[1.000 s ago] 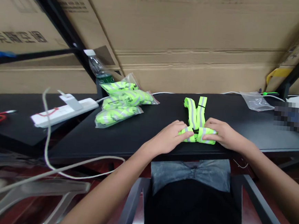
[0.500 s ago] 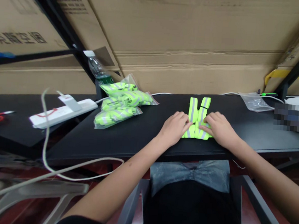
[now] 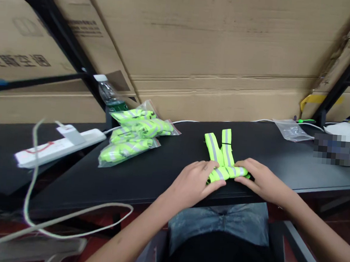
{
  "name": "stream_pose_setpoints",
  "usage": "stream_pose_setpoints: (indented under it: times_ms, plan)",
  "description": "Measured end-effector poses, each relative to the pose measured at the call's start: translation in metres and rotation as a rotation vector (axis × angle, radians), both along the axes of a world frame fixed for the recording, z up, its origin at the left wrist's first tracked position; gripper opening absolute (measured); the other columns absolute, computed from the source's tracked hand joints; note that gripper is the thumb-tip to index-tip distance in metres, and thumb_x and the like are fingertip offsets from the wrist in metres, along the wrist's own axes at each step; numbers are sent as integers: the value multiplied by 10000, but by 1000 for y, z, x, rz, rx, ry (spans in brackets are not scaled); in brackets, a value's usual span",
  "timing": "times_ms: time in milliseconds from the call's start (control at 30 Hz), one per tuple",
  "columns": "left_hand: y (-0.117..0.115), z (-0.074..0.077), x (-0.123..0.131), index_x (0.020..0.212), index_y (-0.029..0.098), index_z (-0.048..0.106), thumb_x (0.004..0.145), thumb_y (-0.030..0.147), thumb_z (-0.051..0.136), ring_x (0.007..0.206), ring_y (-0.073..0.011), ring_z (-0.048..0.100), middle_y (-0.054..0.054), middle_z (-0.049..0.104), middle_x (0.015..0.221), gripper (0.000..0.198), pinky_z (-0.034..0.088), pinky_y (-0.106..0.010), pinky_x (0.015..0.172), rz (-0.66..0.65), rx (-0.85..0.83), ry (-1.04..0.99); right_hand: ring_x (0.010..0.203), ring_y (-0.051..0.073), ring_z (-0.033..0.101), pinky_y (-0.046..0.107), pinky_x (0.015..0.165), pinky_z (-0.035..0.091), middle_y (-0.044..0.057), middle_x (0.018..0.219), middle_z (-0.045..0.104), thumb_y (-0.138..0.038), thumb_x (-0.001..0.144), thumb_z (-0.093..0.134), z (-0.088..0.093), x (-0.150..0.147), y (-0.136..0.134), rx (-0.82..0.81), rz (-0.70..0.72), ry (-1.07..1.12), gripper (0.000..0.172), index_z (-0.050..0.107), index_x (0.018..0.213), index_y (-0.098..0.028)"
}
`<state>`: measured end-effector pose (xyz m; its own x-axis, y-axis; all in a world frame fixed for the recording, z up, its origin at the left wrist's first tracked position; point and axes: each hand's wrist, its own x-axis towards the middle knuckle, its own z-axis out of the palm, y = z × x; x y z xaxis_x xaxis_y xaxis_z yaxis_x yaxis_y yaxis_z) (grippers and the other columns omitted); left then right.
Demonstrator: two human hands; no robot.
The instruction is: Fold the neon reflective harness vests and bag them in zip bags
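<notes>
A neon-yellow reflective strap vest with grey stripes lies folded near the front edge of the black table. Its lower part forms a crosswise bundle, and two strap loops point away from me. My left hand grips the bundle's left end, thumb in front and fingers behind. At the right end, my right hand pinches the band between thumb and fingers. A small black slider shows on the right loop.
Several clear bags of folded neon-yellow vests lie left of my hands, beside a plastic bottle. Farther left is a white power strip with a cable. An empty clear bag lies at the right. Cardboard stands behind.
The vest's lower part has gone from a flatter, wider fold to a narrower bundle, and the loops now tilt left. Both hands have come nearer the table's front edge. The view has shifted slightly.
</notes>
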<state>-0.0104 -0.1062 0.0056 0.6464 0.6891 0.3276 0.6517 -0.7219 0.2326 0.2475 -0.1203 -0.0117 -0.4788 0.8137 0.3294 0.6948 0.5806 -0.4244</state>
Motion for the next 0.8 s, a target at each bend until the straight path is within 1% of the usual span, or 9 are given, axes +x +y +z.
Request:
stream_pose_setpoints:
  times_ms: [100, 167, 233, 300, 400, 533, 633, 733, 800]
  plan:
    - [14, 15, 4, 1014, 220, 616, 1005, 502, 462, 762, -217, 662, -18, 703, 866, 321, 456, -311, 653, 67, -212, -53, 954, 238, 647, 404, 833, 529, 87, 1077, 677, -455, 1003, 470, 6, -1, 17, -75, 7, 50, 279, 567, 1140, -233]
    - [31, 18, 8, 876, 217, 625, 1016, 503, 417, 673, -191, 616, 4, 653, 739, 381, 419, -298, 616, 99, -298, -113, 812, 215, 630, 374, 733, 519, 56, 943, 669, -491, 1011, 415, 9, -3, 31, -167, -16, 62, 293, 537, 1040, -227]
    - [51, 13, 13, 763, 199, 626, 1017, 501, 399, 680, -187, 597, -5, 621, 701, 455, 421, -301, 634, 101, -312, -180, 738, 206, 594, 366, 692, 503, 36, 847, 629, -529, 1011, 368, 9, -5, 45, -211, -60, 51, 333, 497, 941, -230]
    - [69, 2, 18, 714, 188, 636, 1010, 447, 439, 768, -198, 609, -24, 620, 731, 439, 456, -318, 725, 155, -242, -184, 810, 224, 590, 396, 768, 503, 53, 871, 612, -549, 1007, 338, 4, -6, 61, -175, -84, 10, 372, 491, 894, -230]
    - [83, -11, 23, 859, 174, 663, 997, 374, 479, 848, -220, 609, -54, 644, 835, 304, 470, -336, 747, 280, -150, -168, 963, 262, 570, 460, 895, 468, 97, 989, 605, -546, 1002, 332, -8, -5, 79, -94, -109, -86, 401, 538, 918, -213]
    - [78, -10, 24, 990, 187, 644, 993, 280, 492, 926, -220, 613, -61, 674, 972, 178, 458, -311, 728, 321, -83, -164, 1020, 279, 548, 455, 896, 454, 142, 1111, 574, -480, 1003, 400, -17, -8, 85, 93, -154, -125, 356, 545, 1103, -171]
    - [63, -5, 20, 904, 184, 668, 1034, 335, 429, 910, -218, 647, -60, 706, 918, 311, 469, -312, 747, 284, 17, -72, 968, 280, 535, 441, 850, 445, 145, 1067, 589, -358, 1031, 350, -14, -15, 76, 269, -113, -242, 296, 570, 1060, -162]
    - [44, -6, 14, 889, 155, 692, 1047, 432, 367, 894, -245, 686, -96, 736, 894, 455, 503, -339, 770, 220, 118, 56, 895, 258, 545, 418, 820, 458, 123, 957, 606, -275, 1049, 269, -7, -19, 64, 268, -60, -314, 348, 590, 985, -158]
    - [31, -10, 9, 1020, 124, 692, 1024, 470, 423, 958, -277, 694, -125, 750, 989, 438, 526, -370, 812, 187, 134, 75, 899, 249, 556, 405, 830, 478, 119, 954, 609, -284, 1057, 262, -3, -18, 57, 235, -26, -286, 363, 594, 987, -153]
